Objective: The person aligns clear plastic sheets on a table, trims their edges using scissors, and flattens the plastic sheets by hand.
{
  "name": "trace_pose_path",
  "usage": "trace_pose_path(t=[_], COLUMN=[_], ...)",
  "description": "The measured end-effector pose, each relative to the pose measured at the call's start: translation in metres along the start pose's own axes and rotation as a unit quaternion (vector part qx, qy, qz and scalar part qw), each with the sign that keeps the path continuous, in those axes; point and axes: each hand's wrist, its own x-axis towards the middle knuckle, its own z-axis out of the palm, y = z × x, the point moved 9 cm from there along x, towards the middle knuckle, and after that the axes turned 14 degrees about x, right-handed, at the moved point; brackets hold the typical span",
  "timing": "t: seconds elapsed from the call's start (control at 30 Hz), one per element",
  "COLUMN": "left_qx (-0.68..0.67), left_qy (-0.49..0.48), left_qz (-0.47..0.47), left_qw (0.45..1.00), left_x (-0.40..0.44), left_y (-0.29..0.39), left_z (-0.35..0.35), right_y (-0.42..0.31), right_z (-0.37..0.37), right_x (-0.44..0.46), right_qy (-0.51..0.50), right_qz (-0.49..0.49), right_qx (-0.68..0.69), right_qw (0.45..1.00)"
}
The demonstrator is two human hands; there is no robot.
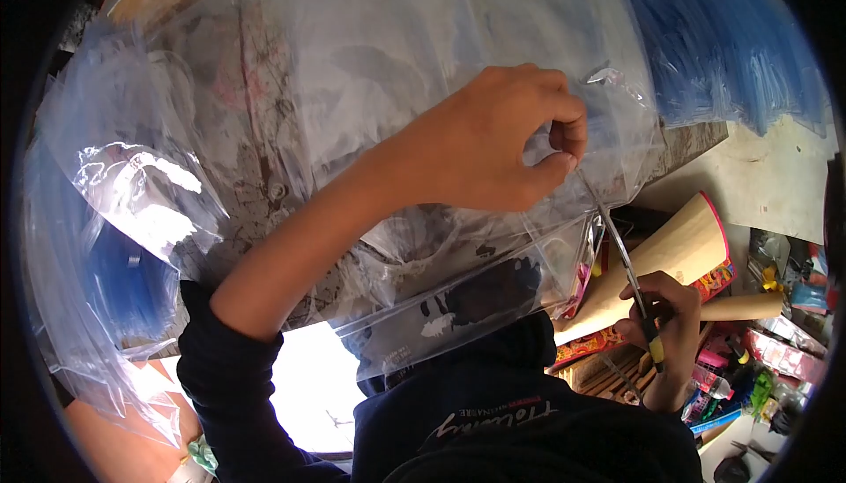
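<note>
My left hand point(529, 144) reaches across a clear plastic sheet point(370, 51). Its thumb and index finger press together at the sheet's right-hand side, pinching the plastic near the tip of a long, thin metal blade point(619, 241). The blade slants down to my right hand point(665, 320), whose fingers are closed round its dark handle with a yellow band point(656, 348). Whether it is a knife or one half of scissors I cannot tell. A clear plastic flap point(458, 307) hangs over the near edge, in front of my dark sweatshirt.
Bluish plastic film lies stacked at the far right point(723, 42), and more film point(123, 280) hangs at the left. Below the worn tabletop's right edge are a rolled tan sheet with a red rim point(679, 249), a cardboard tube point(745, 306) and a clutter of colourful packages point(780, 355).
</note>
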Motion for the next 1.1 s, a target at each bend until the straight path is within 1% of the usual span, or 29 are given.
trace_pose_path(t=[0.03, 0.1, 0.2, 0.33, 0.4, 0.53, 0.63, 0.7, 0.73, 0.8, 0.93, 1.0, 1.1], left_qx=[-0.001, -0.001, -0.005, -0.009, -0.004, 0.003, 0.009, 0.01, 0.01, 0.018, 0.014, 0.019, 0.026], left_qy=[0.0, -0.003, -0.013, -0.012, -0.018, -0.017, -0.013, -0.016, -0.016, -0.019, -0.026, -0.032, -0.034], left_qz=[-0.001, 0.015, 0.005, 0.009, 0.0, 0.003, 0.005, 0.005, 0.004, -0.004, -0.004, -0.002, 0.003], left_qw=[1.0, 1.0, 1.0, 1.0, 1.0, 1.0, 1.0, 1.0, 1.0, 1.0, 1.0, 0.999, 0.999], left_x=[0.001, 0.0, -0.001, -0.001, -0.001, -0.002, -0.002, -0.002, -0.002, -0.004, -0.003, -0.004, -0.003], left_y=[0.0, 0.002, 0.0, 0.0, -0.001, 0.0, 0.0, 0.0, 0.0, -0.001, -0.001, -0.002, -0.001], left_z=[0.0, 0.0, 0.003, 0.004, 0.005, 0.005, 0.005, 0.006, 0.005, 0.005, 0.006, 0.007, 0.007], right_y=[0.002, 0.002, 0.004, 0.005, 0.005, 0.005, 0.001, 0.0, 0.001, -0.003, -0.01, -0.03, -0.031], right_z=[0.0, 0.004, 0.006, 0.005, 0.001, -0.001, -0.003, -0.003, -0.003, -0.008, -0.008, -0.003, -0.002], right_x=[0.001, 0.003, 0.003, 0.004, 0.003, 0.004, 0.004, 0.005, 0.004, 0.0, -0.005, -0.008, -0.009], right_qy=[0.0, -0.009, -0.026, -0.041, -0.019, -0.027, -0.029, -0.035, -0.035, 0.001, 0.026, 0.039, 0.043], right_qz=[0.001, -0.03, -0.007, -0.028, -0.042, -0.035, -0.036, -0.025, -0.024, -0.073, -0.105, -0.19, -0.184], right_qx=[0.0, 0.081, 0.109, 0.078, 0.076, 0.084, 0.053, 0.001, 0.001, -0.079, -0.119, -0.178, -0.181], right_qw=[1.0, 0.996, 0.994, 0.996, 0.996, 0.995, 0.998, 0.999, 0.999, 0.994, 0.987, 0.965, 0.965])
